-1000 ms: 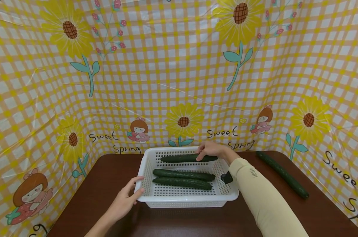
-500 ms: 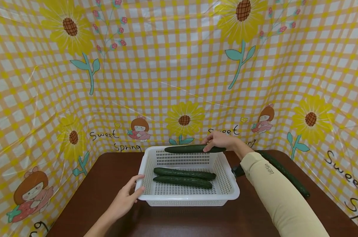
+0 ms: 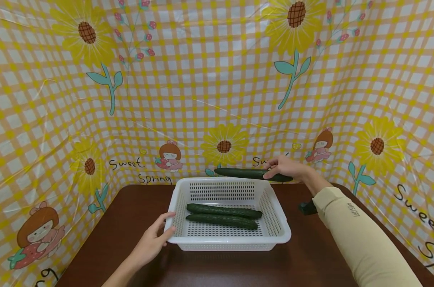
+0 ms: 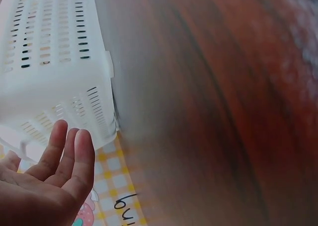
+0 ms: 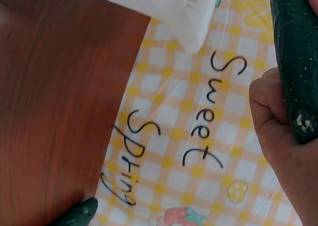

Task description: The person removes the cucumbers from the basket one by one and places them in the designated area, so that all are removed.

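Observation:
My right hand (image 3: 283, 168) grips a dark green cucumber (image 3: 238, 173) near one end, above the back right rim of a white perforated plastic basket (image 3: 227, 240). The right wrist view shows curled fingers around this cucumber (image 5: 300, 62). Two other cucumbers, an upper one (image 3: 222, 210) and a lower one (image 3: 220, 220), lie side by side on the basket floor. At the basket's left rim, my left hand (image 3: 153, 241) holds on with thumb and forefinger over the edge. Its other fingers (image 4: 84, 151) are loosely bent outside the basket wall (image 4: 54, 82).
A brown wooden table (image 3: 130, 207) bears the basket. Checked sunflower cloth (image 3: 188, 99) surrounds it at the back and sides. Another cucumber's tip (image 5: 79, 212) shows on the table in the right wrist view; my right arm hides it in the head view.
My right hand has lifted a cucumber out of the basket and carried it up and to the right. The left hand and the two cucumbers in the basket stay in place.

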`<action>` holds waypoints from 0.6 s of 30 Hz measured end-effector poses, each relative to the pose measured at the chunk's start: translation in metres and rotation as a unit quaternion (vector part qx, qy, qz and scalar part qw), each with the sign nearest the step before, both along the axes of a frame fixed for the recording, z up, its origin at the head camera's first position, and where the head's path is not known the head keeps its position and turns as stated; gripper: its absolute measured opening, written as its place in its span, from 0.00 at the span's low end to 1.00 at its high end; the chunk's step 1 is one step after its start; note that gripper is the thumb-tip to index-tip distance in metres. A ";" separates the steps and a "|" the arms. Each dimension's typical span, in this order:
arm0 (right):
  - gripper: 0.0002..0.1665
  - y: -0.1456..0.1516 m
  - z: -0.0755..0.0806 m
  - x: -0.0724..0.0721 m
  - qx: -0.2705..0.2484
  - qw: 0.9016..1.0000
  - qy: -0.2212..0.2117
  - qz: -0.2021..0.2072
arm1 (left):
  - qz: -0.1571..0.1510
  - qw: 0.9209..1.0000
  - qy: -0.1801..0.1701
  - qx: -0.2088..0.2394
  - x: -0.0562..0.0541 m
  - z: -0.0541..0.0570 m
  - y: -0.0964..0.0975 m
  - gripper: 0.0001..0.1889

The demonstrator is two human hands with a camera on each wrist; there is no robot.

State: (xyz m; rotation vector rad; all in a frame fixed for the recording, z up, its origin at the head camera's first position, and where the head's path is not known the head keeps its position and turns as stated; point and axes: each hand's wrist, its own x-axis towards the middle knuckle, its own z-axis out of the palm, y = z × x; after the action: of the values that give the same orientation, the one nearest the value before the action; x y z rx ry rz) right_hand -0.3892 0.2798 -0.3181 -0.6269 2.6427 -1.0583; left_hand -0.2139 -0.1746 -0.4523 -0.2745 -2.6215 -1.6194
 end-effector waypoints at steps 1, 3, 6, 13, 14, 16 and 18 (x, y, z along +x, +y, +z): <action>0.28 0.004 -0.001 0.000 -0.001 1.000 0.002 0.000 | -0.001 1.000 0.000 0.001 0.000 0.000 0.000 0.23; 0.31 0.011 0.000 0.001 0.000 1.000 0.006 -0.007 | -0.003 1.000 -0.002 0.003 -0.001 -0.001 -0.001 0.24; 0.29 0.022 0.000 0.004 -0.010 1.000 0.012 -0.016 | -0.007 1.000 0.000 0.003 -0.003 -0.002 -0.002 0.24; 0.37 0.048 -0.002 0.015 -0.007 0.998 0.016 -0.060 | -0.017 1.000 -0.001 0.008 -0.004 -0.003 -0.003 0.24; 0.37 0.051 -0.003 0.016 -0.008 0.998 0.017 -0.066 | -0.018 1.000 -0.001 0.008 -0.004 -0.003 -0.003 0.24; 0.37 0.058 -0.007 0.019 -0.014 0.997 0.021 -0.075 | -0.020 1.000 -0.001 0.011 -0.003 -0.003 -0.003 0.24; 0.37 0.065 -0.012 0.021 -0.018 0.996 0.027 -0.087 | -0.018 1.000 -0.002 0.011 -0.002 -0.003 -0.004 0.24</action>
State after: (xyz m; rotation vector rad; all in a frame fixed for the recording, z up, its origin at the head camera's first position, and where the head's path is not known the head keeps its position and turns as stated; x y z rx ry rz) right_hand -0.3680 0.3445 -0.3299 -0.4452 2.7722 -1.1519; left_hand -0.2160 -0.1782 -0.4557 -0.3199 -2.6142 -1.6599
